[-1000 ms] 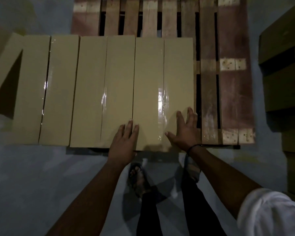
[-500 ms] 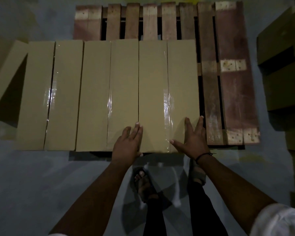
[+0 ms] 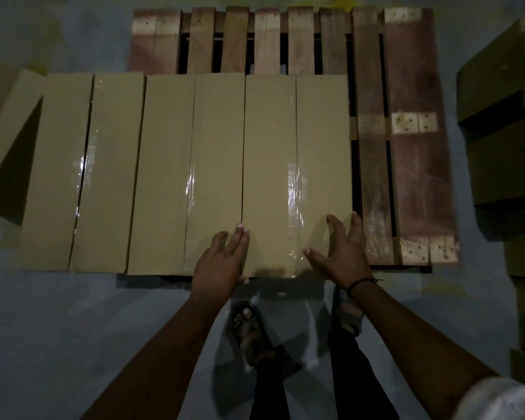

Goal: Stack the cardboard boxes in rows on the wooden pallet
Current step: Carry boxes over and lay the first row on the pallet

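Observation:
Three long taped cardboard boxes lie side by side across the wooden pallet (image 3: pixel 412 165), the left box (image 3: pixel 58 177) overhanging its left side. My left hand (image 3: pixel 222 262) rests flat at the near edge, across the joint between the middle box (image 3: pixel 164 177) and the right box (image 3: pixel 270 147), thumb at the front edge. My right hand (image 3: pixel 343 256) lies with fingers spread on the right box's near right corner. Neither hand holds anything. Bare slats show to the right and behind the row.
A stack of darker cardboard boxes (image 3: pixel 500 140) stands on the floor to the right of the pallet. Another box (image 3: pixel 3 122) leans at the far left. My sandalled feet (image 3: pixel 252 331) stand on the grey floor just before the pallet's near edge.
Both hands have slid slightly back toward the near edge of the right box, the right hand reaching its right corner. The boxes have not visibly shifted.

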